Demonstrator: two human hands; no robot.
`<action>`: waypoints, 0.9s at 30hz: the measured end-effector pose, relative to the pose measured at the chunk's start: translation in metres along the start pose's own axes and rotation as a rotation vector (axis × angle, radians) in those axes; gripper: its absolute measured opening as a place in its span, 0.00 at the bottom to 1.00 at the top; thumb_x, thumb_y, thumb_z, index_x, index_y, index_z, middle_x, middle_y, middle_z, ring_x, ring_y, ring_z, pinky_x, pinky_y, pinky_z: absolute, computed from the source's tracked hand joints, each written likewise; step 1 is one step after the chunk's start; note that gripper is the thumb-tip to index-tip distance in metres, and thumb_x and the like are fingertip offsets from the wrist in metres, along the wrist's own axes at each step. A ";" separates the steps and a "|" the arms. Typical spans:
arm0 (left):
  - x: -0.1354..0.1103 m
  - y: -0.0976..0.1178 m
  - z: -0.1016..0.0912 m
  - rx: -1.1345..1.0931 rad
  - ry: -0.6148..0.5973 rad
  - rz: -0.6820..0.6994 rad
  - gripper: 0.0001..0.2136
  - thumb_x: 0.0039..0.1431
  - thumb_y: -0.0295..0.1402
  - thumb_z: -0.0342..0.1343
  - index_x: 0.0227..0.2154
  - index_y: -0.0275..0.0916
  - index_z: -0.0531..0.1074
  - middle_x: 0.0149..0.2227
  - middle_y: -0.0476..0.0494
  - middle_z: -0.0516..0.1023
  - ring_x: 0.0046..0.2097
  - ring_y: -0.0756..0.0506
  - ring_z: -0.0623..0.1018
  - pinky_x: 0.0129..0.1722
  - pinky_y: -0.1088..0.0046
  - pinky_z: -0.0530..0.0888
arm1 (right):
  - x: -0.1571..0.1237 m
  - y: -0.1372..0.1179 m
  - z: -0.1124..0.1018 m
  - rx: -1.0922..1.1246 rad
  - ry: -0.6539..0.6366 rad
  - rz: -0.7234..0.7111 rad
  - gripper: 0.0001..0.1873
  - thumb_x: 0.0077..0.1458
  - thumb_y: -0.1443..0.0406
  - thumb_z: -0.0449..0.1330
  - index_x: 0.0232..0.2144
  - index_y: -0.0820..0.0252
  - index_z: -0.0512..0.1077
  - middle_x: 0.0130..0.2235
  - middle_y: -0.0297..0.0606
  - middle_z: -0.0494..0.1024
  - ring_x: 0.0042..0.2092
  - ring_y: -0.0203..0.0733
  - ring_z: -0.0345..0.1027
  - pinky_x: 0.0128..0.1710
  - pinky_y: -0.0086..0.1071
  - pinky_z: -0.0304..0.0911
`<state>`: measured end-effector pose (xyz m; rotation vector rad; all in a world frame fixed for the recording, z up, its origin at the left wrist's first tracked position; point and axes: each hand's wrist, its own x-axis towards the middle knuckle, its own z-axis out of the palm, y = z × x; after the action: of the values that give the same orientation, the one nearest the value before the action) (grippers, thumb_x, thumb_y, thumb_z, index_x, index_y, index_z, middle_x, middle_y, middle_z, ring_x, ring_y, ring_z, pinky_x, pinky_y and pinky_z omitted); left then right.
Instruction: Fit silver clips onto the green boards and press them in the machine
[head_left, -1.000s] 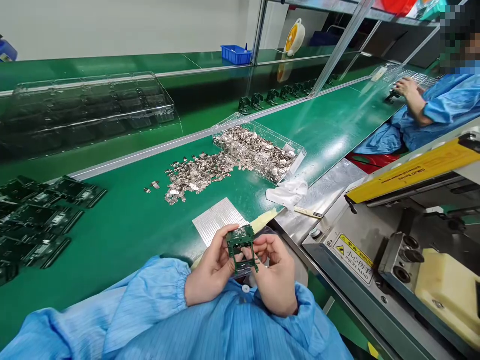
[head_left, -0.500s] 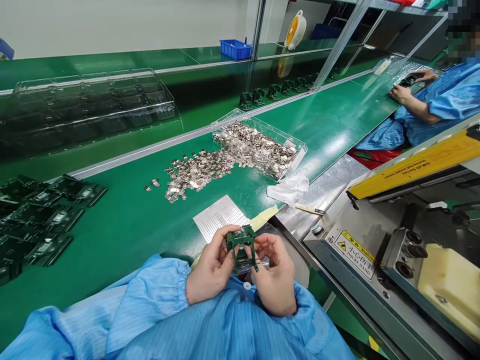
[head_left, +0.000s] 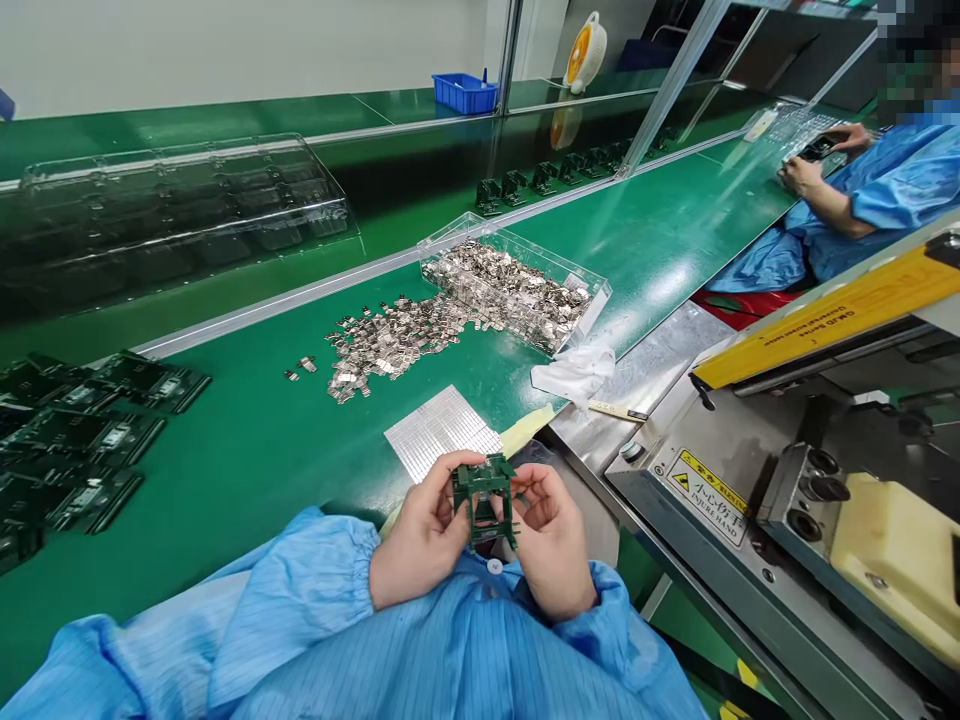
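Observation:
Close to my body, a dark green plastic frame (head_left: pixel 487 490) with an opening through its middle is held up between both hands. My left hand (head_left: pixel 424 535) grips its left side, thumb in front and fingers behind. On the other side my right hand (head_left: pixel 553 540) has curled fingers and thumb at the frame's right edge; whether they pinch a small part there is hidden. Just beyond the hands lies a white sheet ruled in small rectangles (head_left: pixel 442 432), with a piece of yellow paper (head_left: pixel 527 430) beside it.
Small metal clips (head_left: pixel 390 345) lie heaped beside a clear box (head_left: pixel 517 285) full of them. Dark green parts (head_left: pixel 82 440) are piled at left. A clear blister tray (head_left: pixel 187 210) stands behind. At right are a machine (head_left: pixel 697 500) and a co-worker's hands (head_left: pixel 814 165).
The green frame stays between both hands, turned slightly, and my right thumb has shifted a little along its edge. The view has moved slightly.

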<state>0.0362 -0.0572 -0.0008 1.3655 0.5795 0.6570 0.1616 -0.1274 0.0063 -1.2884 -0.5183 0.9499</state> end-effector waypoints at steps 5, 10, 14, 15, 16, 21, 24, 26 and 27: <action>0.001 0.004 0.002 -0.046 -0.010 -0.003 0.14 0.61 0.32 0.54 0.49 0.43 0.63 0.35 0.48 0.75 0.33 0.52 0.76 0.36 0.80 0.75 | -0.004 0.002 -0.002 0.028 0.007 0.018 0.16 0.40 0.68 0.70 0.31 0.57 0.68 0.30 0.32 0.73 0.33 0.36 0.69 0.32 0.26 0.68; -0.001 0.005 0.003 -0.017 0.026 -0.030 0.14 0.59 0.29 0.55 0.48 0.42 0.64 0.34 0.48 0.75 0.34 0.51 0.76 0.34 0.80 0.74 | -0.004 0.004 0.000 -0.014 0.039 -0.018 0.16 0.40 0.64 0.70 0.29 0.57 0.66 0.27 0.31 0.70 0.30 0.35 0.66 0.29 0.26 0.66; -0.001 0.006 0.005 -0.005 0.060 -0.056 0.16 0.55 0.26 0.57 0.46 0.41 0.65 0.34 0.49 0.74 0.33 0.52 0.76 0.33 0.80 0.74 | -0.005 0.006 0.004 -0.023 0.053 -0.034 0.18 0.40 0.61 0.70 0.26 0.56 0.63 0.26 0.29 0.67 0.28 0.35 0.63 0.26 0.26 0.64; -0.001 0.006 0.006 0.003 0.070 -0.059 0.16 0.54 0.26 0.57 0.46 0.41 0.66 0.34 0.49 0.74 0.33 0.52 0.76 0.33 0.80 0.74 | -0.006 0.006 0.005 -0.011 0.051 -0.036 0.18 0.40 0.61 0.70 0.25 0.56 0.62 0.26 0.29 0.67 0.27 0.34 0.63 0.26 0.26 0.64; -0.002 0.006 0.007 0.013 0.077 -0.061 0.16 0.54 0.26 0.58 0.46 0.41 0.66 0.34 0.49 0.74 0.33 0.52 0.76 0.33 0.80 0.74 | -0.006 0.006 0.005 -0.001 0.047 -0.036 0.18 0.40 0.61 0.70 0.25 0.56 0.62 0.26 0.28 0.67 0.27 0.34 0.63 0.26 0.26 0.64; 0.002 0.009 0.002 0.060 0.074 -0.036 0.14 0.57 0.30 0.57 0.47 0.40 0.66 0.37 0.46 0.75 0.35 0.50 0.76 0.34 0.78 0.75 | -0.006 0.007 -0.009 -0.046 0.024 -0.056 0.15 0.45 0.59 0.68 0.32 0.57 0.67 0.29 0.32 0.71 0.32 0.38 0.67 0.33 0.30 0.68; 0.022 0.010 -0.017 0.106 0.204 0.079 0.17 0.57 0.33 0.57 0.48 0.39 0.64 0.40 0.44 0.75 0.38 0.49 0.77 0.37 0.75 0.75 | 0.000 0.019 -0.028 -0.121 0.098 -0.039 0.20 0.50 0.49 0.63 0.36 0.59 0.72 0.32 0.37 0.75 0.34 0.40 0.69 0.35 0.34 0.69; 0.042 0.007 -0.032 0.173 0.317 0.195 0.19 0.55 0.32 0.59 0.49 0.39 0.64 0.42 0.43 0.74 0.40 0.48 0.76 0.40 0.73 0.75 | 0.004 0.029 -0.037 -0.187 0.096 0.014 0.26 0.48 0.43 0.61 0.32 0.60 0.74 0.30 0.39 0.76 0.32 0.41 0.70 0.33 0.35 0.68; 0.052 0.005 -0.039 0.219 0.350 0.244 0.19 0.55 0.31 0.59 0.49 0.38 0.64 0.42 0.43 0.74 0.40 0.48 0.76 0.42 0.72 0.74 | 0.006 0.034 -0.040 -0.214 0.066 0.038 0.27 0.47 0.42 0.61 0.30 0.61 0.75 0.28 0.39 0.76 0.31 0.42 0.70 0.32 0.35 0.68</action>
<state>0.0439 0.0080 -0.0007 1.5521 0.7878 1.0687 0.1858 -0.1453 -0.0369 -1.5217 -0.5566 0.8977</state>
